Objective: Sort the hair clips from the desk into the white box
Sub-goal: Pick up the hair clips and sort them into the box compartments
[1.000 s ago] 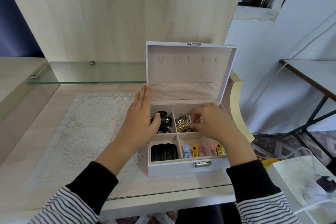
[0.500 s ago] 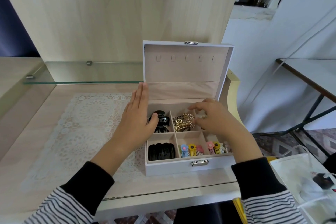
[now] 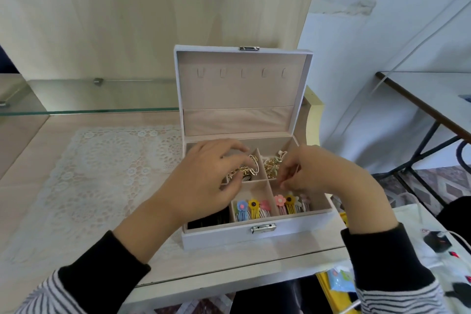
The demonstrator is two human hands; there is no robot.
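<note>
The white box (image 3: 224, 236) stands open on the desk, lid (image 3: 242, 92) upright. My left hand (image 3: 204, 181) reaches into the back row, fingers curled around gold hair clips (image 3: 246, 171) in the middle compartment. My right hand (image 3: 321, 173) hovers over the back right compartment, fingertips pinched at more gold clips (image 3: 271, 167). Coloured flower clips (image 3: 252, 208) fill the front middle compartment, and more flower clips (image 3: 288, 202) sit in the front right one. Black clips (image 3: 209, 219) lie in the front left one, partly hidden by my left wrist.
A white lace mat (image 3: 102, 168) covers the desk left of the box. A glass shelf (image 3: 89, 99) runs along the wooden back panel. A white bag (image 3: 420, 232) with small items sits at the right, and another table (image 3: 433, 92) stands further right.
My left hand has moved from the box's left side into the back row onto gold clips. My right hand has shifted right, over the back right compartment. The view has tilted closer.
</note>
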